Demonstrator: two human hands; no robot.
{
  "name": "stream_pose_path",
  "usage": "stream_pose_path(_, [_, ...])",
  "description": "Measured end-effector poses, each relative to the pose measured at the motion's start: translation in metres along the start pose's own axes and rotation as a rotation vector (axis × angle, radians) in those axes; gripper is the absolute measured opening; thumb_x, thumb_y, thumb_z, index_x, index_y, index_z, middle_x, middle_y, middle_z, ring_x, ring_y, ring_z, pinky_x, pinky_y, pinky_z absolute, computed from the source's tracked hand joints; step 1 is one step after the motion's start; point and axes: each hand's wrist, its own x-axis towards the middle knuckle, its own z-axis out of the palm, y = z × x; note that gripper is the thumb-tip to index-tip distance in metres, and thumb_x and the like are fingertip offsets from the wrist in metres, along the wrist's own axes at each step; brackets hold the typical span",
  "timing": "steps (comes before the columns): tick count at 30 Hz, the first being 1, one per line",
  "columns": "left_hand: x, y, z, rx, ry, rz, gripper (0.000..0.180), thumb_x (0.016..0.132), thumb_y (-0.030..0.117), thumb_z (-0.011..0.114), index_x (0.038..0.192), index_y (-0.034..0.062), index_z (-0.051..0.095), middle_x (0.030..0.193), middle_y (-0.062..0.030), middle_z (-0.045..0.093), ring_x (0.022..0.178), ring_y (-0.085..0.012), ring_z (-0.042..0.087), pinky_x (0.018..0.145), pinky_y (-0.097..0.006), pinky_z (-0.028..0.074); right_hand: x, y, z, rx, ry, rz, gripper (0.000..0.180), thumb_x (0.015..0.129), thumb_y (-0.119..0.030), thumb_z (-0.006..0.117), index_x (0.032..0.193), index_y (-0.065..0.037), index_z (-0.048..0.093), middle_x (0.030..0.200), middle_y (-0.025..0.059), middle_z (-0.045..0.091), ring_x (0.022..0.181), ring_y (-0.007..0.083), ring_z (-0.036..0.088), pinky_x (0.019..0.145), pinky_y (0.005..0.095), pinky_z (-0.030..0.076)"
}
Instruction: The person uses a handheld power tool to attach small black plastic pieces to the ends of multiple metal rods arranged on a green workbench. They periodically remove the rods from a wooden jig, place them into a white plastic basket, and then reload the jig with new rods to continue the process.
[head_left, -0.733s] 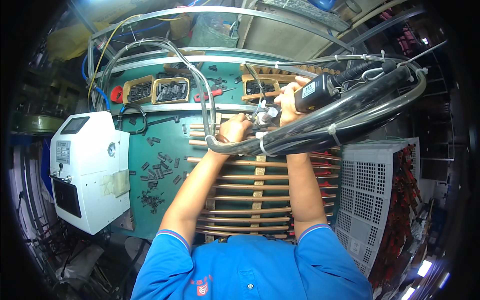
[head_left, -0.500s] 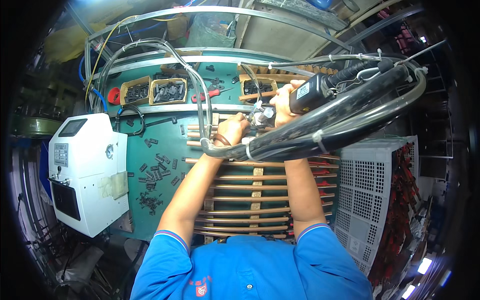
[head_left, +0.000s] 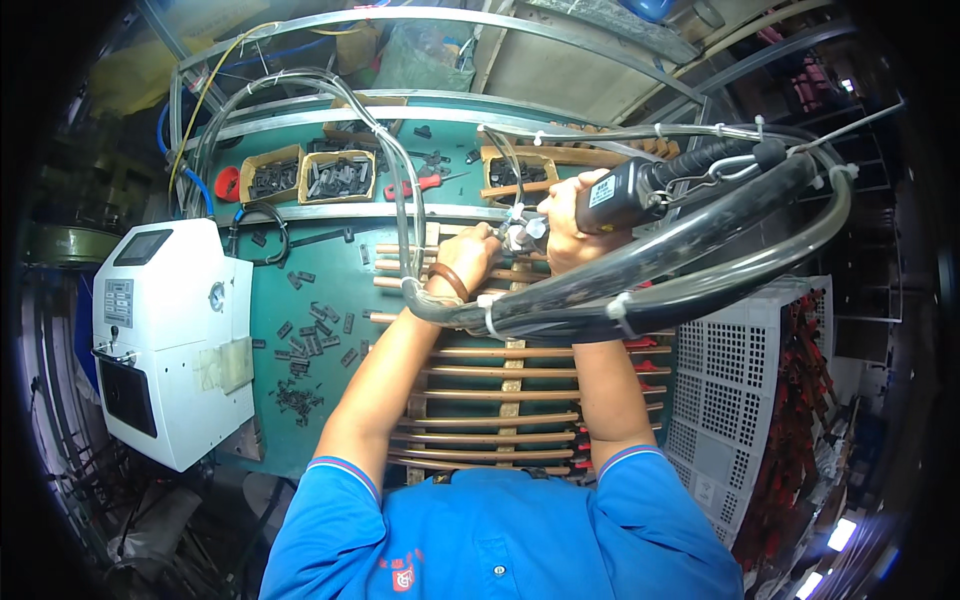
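My right hand (head_left: 568, 222) is wrapped round a black electric screwdriver (head_left: 612, 200) held nearly level, its cable trailing to the right. At its front end is a metal and clear plastic nozzle (head_left: 526, 236). My left hand (head_left: 467, 256) is closed beside this nozzle, over the upper copper-coloured rods; whatever its fingertips pinch is too small to make out. Several copper-coloured rods (head_left: 500, 375) lie crosswise in a wooden rack (head_left: 512, 387) beneath my forearms, some with red pieces at the right ends. A thick bundle of black hoses (head_left: 660, 280) passes over my wrists and hides part of the rack.
A white machine (head_left: 175, 340) stands left. Loose black parts (head_left: 310, 340) are scattered on the green table (head_left: 275, 300). Behind a metal rail sit cardboard boxes (head_left: 338, 178) of black parts and a red-handled screwdriver (head_left: 420, 185). A white plastic crate (head_left: 735, 390) is at right.
The hose bundle has sagged a little toward me. Both hands stay at nearly the same place, with the electric screwdriver shifted only slightly.
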Motion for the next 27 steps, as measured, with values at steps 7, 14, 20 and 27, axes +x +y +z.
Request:
stream_pose_path(7, [0.005, 0.011, -0.006, 0.044, -0.002, -0.035, 0.01, 0.076, 0.014, 0.063, 0.078, 0.0051, 0.064, 0.09, -0.0148, 0.057, 0.083, -0.0332, 0.061, 0.068, -0.044, 0.052, 0.001, 0.018, 0.005, -0.17, -0.237, -0.422, 0.026, 0.083, -0.016, 0.068, 0.103, -0.004, 0.056, 0.086, 0.0067, 0.062, 0.076, 0.0162, 0.062, 0.071, 0.0294, 0.051])
stream_pose_path(14, [0.002, -0.032, 0.027, -0.262, 0.013, -0.403, 0.028, 0.086, 0.029, 0.056, 0.095, 0.0039, 0.063, 0.097, -0.0199, 0.063, 0.094, -0.0386, 0.061, 0.082, -0.044, 0.049, 0.03, 0.024, 0.004, -0.487, -0.092, -0.56, 0.018, 0.086, -0.003, 0.057, 0.104, -0.003, 0.051, 0.088, 0.0063, 0.061, 0.079, 0.0157, 0.061, 0.074, 0.0279, 0.051])
stream_pose_path(20, [0.002, -0.043, 0.038, -0.339, 0.098, -0.297, 0.027, 0.086, 0.029, 0.055, 0.089, 0.0032, 0.062, 0.09, -0.0189, 0.063, 0.091, -0.036, 0.062, 0.079, -0.044, 0.05, 0.028, 0.031, 0.007, -0.439, -0.032, -0.536, 0.02, 0.082, -0.006, 0.063, 0.099, -0.002, 0.055, 0.087, 0.006, 0.063, 0.078, 0.0162, 0.061, 0.074, 0.0286, 0.05])
stream_pose_path(27, [-0.005, -0.017, 0.013, -0.144, 0.063, -0.159, 0.021, 0.084, 0.019, 0.054, 0.091, 0.0, 0.059, 0.088, -0.0225, 0.062, 0.088, -0.0405, 0.061, 0.075, -0.048, 0.049, -0.006, 0.025, 0.023, 0.066, -0.181, -0.269, 0.033, 0.078, -0.028, 0.074, 0.098, -0.007, 0.059, 0.087, 0.0029, 0.065, 0.075, 0.0157, 0.064, 0.074, 0.0312, 0.053])
